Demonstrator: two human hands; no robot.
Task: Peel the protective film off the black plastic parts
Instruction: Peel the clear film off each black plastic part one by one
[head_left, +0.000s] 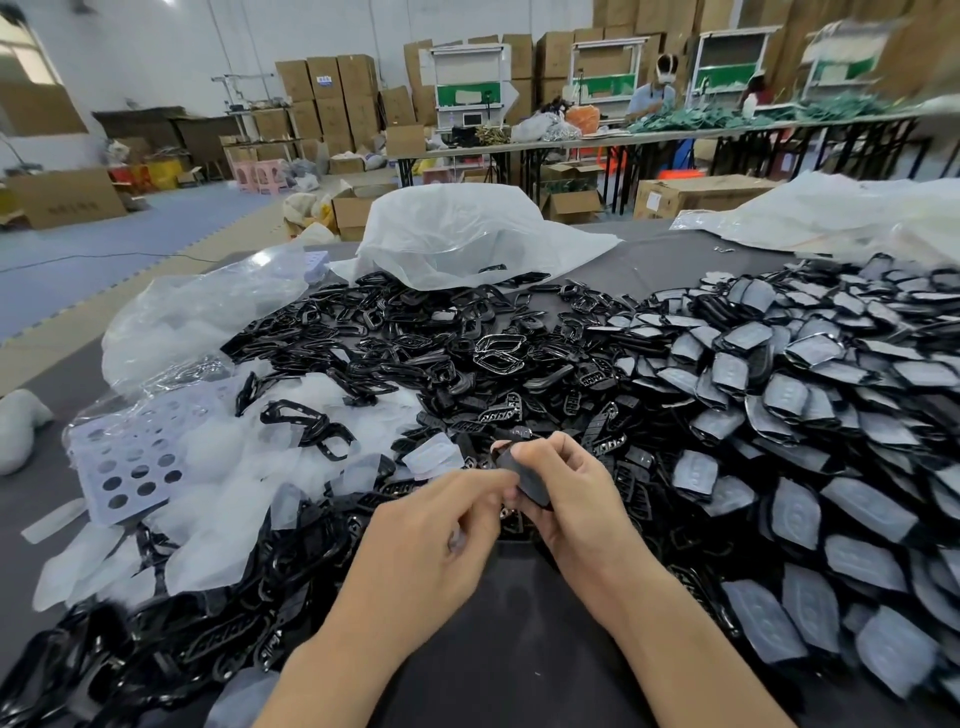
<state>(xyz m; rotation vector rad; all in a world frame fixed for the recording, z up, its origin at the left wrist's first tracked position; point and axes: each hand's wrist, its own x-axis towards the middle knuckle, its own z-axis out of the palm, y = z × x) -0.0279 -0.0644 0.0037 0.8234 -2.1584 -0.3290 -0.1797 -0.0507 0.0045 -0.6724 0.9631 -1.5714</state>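
Over the table (519, 654), the right hand (571, 501) has its grip closed round one black part (527, 480). The left hand (441, 545) pinches its edge, probably the film, hard to see. A weak pinch could slip and tear it.

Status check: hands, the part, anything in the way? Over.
Both hands on one black part: right hand grips it, left hand pinches its near edge. Peel progress unclear. Nothing blocking; filmed parts heaped right.

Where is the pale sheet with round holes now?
Head view: the sheet lies on the left side of the table, among film scraps, left of the left hand.
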